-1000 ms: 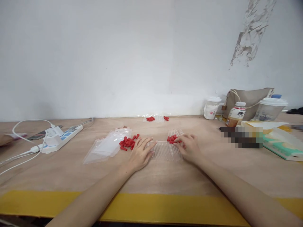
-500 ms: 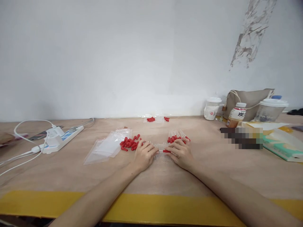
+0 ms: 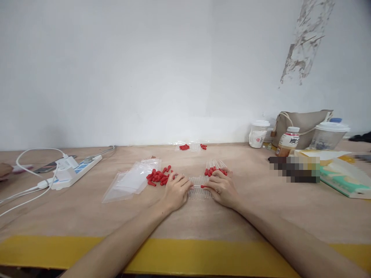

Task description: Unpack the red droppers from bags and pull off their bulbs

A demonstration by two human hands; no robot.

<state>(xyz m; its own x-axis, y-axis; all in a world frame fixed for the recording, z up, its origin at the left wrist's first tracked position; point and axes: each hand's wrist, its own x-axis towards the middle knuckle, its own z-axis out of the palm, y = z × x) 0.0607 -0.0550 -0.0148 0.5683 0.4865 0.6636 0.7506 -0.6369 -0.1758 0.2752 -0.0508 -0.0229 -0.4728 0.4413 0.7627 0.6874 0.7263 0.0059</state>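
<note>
My left hand (image 3: 177, 190) is closed on a thin clear dropper tube (image 3: 197, 186) that points right. At the tube's right end, my right hand (image 3: 222, 189) pinches a red rubber bulb (image 3: 202, 187), mostly hidden by the fingers. Beneath both hands lies a row of clear dropper tubes (image 3: 199, 195) on the table. A pile of loose red bulbs (image 3: 158, 176) sits just left of my left hand. Beyond my right hand are several tubes with red bulbs fitted (image 3: 213, 169), partly covered by the fingers.
Clear plastic bags (image 3: 130, 181) lie left of the bulbs. A white power strip (image 3: 78, 172) with cables is farther left. Small bags of red pieces (image 3: 184, 147) rest near the wall. Cups, a bottle (image 3: 288, 141), a grey bag (image 3: 304, 123) and a tissue pack (image 3: 344, 179) stand right.
My right fingers have closed farther over the red bulb, so less of it shows. My left hand still holds the tube in nearly the same place.
</note>
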